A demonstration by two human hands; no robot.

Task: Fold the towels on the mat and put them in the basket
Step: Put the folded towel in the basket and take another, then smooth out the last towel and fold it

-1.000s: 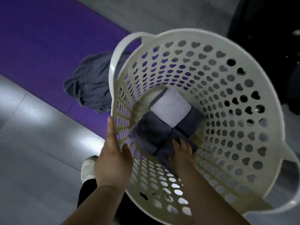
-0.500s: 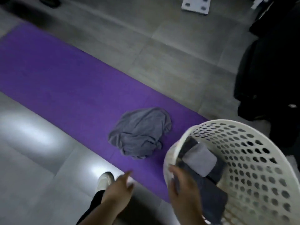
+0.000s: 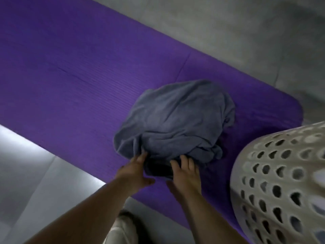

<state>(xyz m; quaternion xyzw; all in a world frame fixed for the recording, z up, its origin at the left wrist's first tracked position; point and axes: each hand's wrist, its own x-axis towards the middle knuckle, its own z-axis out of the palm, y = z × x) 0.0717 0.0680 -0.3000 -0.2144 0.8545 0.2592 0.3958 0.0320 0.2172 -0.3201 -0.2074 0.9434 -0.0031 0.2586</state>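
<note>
1. Closest in, bottom edge of the frame: both forearms come up from the bottom. There's a pale blurry thing between them, maybe a shoe, can't really tell.
2. Lower centre: left hand (image 3: 135,170) and right hand (image 3: 184,175) sit side by side at the near edge of the towel (image 3: 175,120). The left fingers (image 3: 140,156) are stretched out with the tips touching the lower-left fold. The right fingers (image 3: 183,160) lie straight on the dark tucked bit. Neither hand looks clamped on cloth yet, both look open.
3. The key bit: the towel is a crumpled grey heap on the mat (image 3: 70,76), mid-frame, and it lies straight beyond the fingertips, up and a little right. It has no real long axis, it's more of a round lump. Both hands are about equally near, so I'd guess the next move is a two-handed pick-up and shake-out.
4. Lower right: the white holey basket (image 3: 274,166) is just beside the towel and nearest the right hand. You can't see what's inside from here. It'll probably crowd things if the towel gets spread out that way.
5. Further out, the purple mat runs diagonally toward the upper left, and that stretch is bare, so there's room to lay the towel flat. Grey floor (image 3: 228,23) sits beyond it at the top right, and shows again at the lower left.
</note>
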